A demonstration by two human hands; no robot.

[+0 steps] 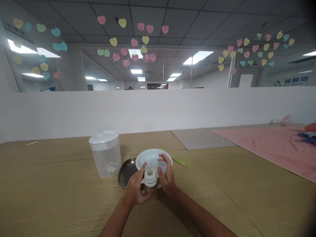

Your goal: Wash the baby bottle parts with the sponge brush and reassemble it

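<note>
A baby bottle (150, 177) with a white collar, a pale teat and side handles is held upright over the near side of the table. My left hand (137, 187) is closed around its left side and handle. Just right of the bottle, my right hand (168, 174) has its thumb and curved fingers apart; whether it touches the bottle's right handle I cannot make out. Behind the bottle stands a white bowl (145, 154), partly hidden by both hands. A dark metal tray (125, 172) lies to the left, its edge under the bowl's side.
A clear plastic bucket with a white lid (105, 154) stands left of the tray. Beside the bowl lies a green-handled utensil (181, 162). A pink cloth (274, 141) covers the table's right part, and a white wall (148, 110) with windows above runs along the back.
</note>
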